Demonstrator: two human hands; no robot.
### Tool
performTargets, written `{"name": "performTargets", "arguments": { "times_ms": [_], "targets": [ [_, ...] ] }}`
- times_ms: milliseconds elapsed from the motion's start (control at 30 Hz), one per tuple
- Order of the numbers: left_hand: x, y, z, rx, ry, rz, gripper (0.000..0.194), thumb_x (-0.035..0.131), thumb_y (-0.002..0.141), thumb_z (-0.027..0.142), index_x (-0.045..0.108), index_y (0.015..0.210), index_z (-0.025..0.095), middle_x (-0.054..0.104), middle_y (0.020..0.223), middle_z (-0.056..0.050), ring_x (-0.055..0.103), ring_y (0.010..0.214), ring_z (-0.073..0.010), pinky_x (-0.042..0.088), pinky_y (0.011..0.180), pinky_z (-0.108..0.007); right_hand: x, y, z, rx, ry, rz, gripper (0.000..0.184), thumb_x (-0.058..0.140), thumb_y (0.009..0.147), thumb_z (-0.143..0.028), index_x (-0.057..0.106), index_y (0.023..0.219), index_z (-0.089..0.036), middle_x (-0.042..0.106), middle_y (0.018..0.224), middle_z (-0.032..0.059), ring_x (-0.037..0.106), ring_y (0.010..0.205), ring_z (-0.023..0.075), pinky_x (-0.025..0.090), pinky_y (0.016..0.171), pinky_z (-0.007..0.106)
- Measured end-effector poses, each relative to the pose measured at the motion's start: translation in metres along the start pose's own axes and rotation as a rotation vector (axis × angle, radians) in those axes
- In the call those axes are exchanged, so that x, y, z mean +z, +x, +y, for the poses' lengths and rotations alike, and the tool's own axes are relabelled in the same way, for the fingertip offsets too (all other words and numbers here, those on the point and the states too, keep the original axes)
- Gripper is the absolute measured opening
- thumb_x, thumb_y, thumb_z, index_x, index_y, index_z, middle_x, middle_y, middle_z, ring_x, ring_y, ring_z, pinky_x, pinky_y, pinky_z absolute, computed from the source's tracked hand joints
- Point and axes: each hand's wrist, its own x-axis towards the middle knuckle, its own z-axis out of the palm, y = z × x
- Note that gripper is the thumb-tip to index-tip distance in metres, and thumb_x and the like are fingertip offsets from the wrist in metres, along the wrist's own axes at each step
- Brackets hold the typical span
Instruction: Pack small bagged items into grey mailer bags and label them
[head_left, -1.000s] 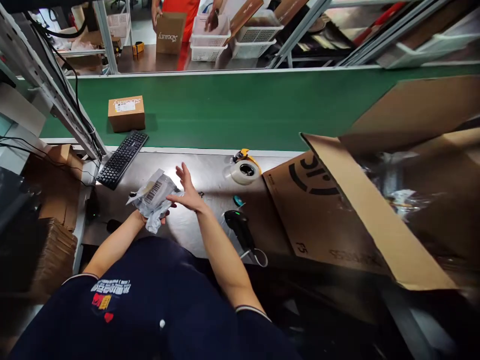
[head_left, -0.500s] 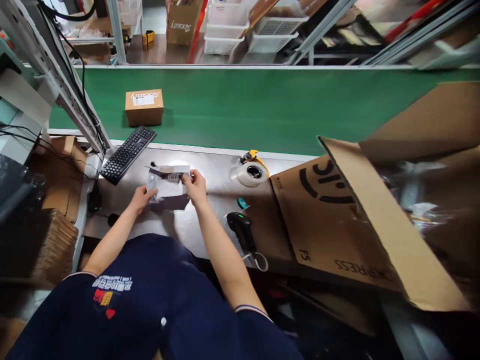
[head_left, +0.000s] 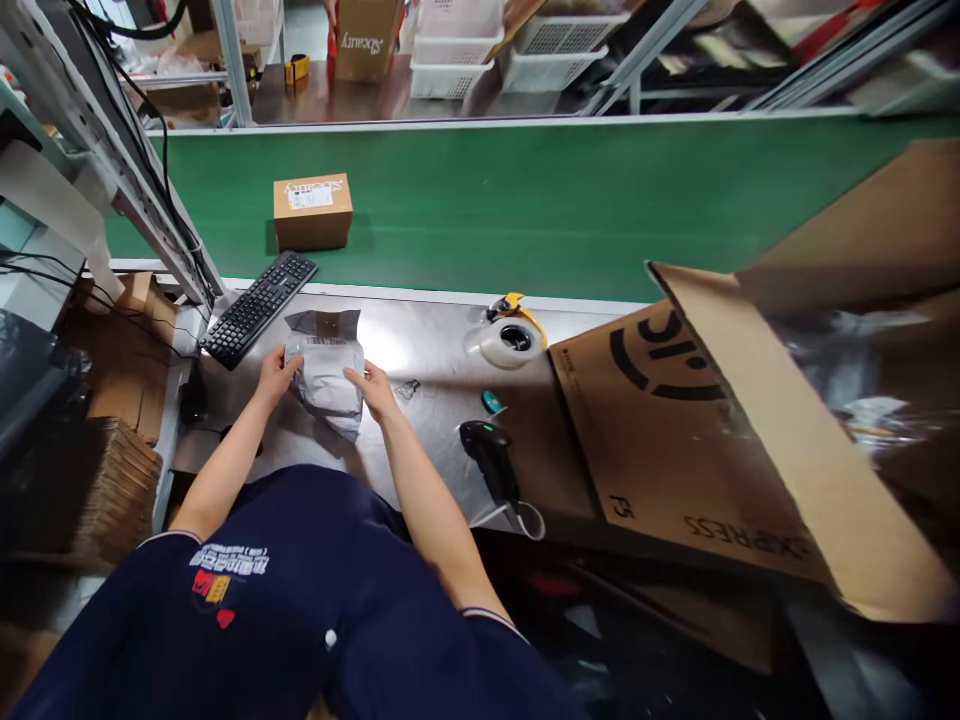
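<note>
A grey-white plastic mailing bag (head_left: 328, 378) is held up over the metal bench, its darker top edge facing away from me. My left hand (head_left: 280, 376) pinches the bag's left side, and my right hand (head_left: 372, 389) pinches its right side. Just right of my right hand lies a small crumpled clear scrap (head_left: 407, 389). Beyond my left hand a black keyboard (head_left: 259, 308) rests at a slant. To the right on the bench are a roll of clear tape (head_left: 512, 342) with a yellow dispenser, a small teal object (head_left: 491, 402) and a black barcode scanner (head_left: 491, 460).
Behind the metal bench (head_left: 442, 330) runs a green conveyor belt (head_left: 525, 210) carrying a small brown carton (head_left: 313, 215). A large open cardboard box (head_left: 660, 440) takes up the right side. Flattened cardboard (head_left: 124, 490) is stacked at the left, beside a metal post (head_left: 161, 210).
The mailing bag has turned from a folded, tilted pose to spread out with its broad face showing. My right hand has moved down along its side. The carton has shifted slightly right in view.
</note>
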Motion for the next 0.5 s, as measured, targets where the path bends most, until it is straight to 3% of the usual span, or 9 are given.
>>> {"name": "performTargets", "arguments": {
  "times_ms": [100,200,333,400,500],
  "targets": [
    [-0.004,0.005,0.015,0.029,-0.033,-0.020,0.032,0.093,0.061,0.021,0.074,0.087,0.020,0.076,0.085,0.001,0.066,0.085,-0.0180,0.051,0.081,-0.026,-0.004,-0.006,-0.013,-0.057,-0.006,-0.100,0.063,0.087,0.069,-0.060,0.070,0.118,-0.024,0.080,0.110,0.0051,0.073,0.101,0.0226,0.059,0.096,0.037],
    [0.001,0.008,0.025,0.085,-0.019,-0.001,0.030,0.092,0.062,0.022,0.075,0.086,0.020,0.078,0.088,-0.001,0.067,0.089,-0.0199,0.052,0.084,-0.028,-0.009,-0.015,-0.025,-0.048,-0.060,-0.173,0.068,0.090,0.066,-0.056,0.069,0.124,-0.025,0.080,0.109,0.0043,0.072,0.096,0.0224,0.060,0.091,0.036],
    [0.013,-0.006,0.020,0.083,0.090,-0.018,0.018,0.089,0.073,0.021,0.076,0.086,0.018,0.076,0.082,-0.002,0.068,0.085,-0.0214,0.050,0.082,-0.029,-0.005,-0.016,-0.036,-0.164,-0.084,0.007,0.067,0.086,0.070,-0.059,0.066,0.126,-0.027,0.078,0.109,0.0052,0.072,0.098,0.0239,0.061,0.089,0.037],
    [0.014,-0.020,0.012,0.138,0.113,0.008,0.027,0.089,0.076,0.022,0.076,0.100,0.019,0.071,0.076,0.001,0.065,0.078,-0.0191,0.049,0.078,-0.028,0.001,-0.010,-0.040,-0.197,-0.076,0.143,0.053,0.083,0.073,-0.063,0.070,0.108,-0.025,0.077,0.097,0.0051,0.071,0.093,0.0246,0.059,0.084,0.037],
    [0.006,-0.040,0.005,0.341,0.133,0.040,0.046,0.089,0.081,0.031,0.071,0.123,0.023,0.066,0.076,0.003,0.063,0.073,-0.0166,0.050,0.077,-0.028,0.012,0.001,-0.045,-0.054,0.019,0.258,0.048,0.077,0.078,-0.070,0.064,0.081,-0.023,0.069,0.073,0.0030,0.066,0.079,0.0235,0.055,0.073,0.035]
  ]
}}
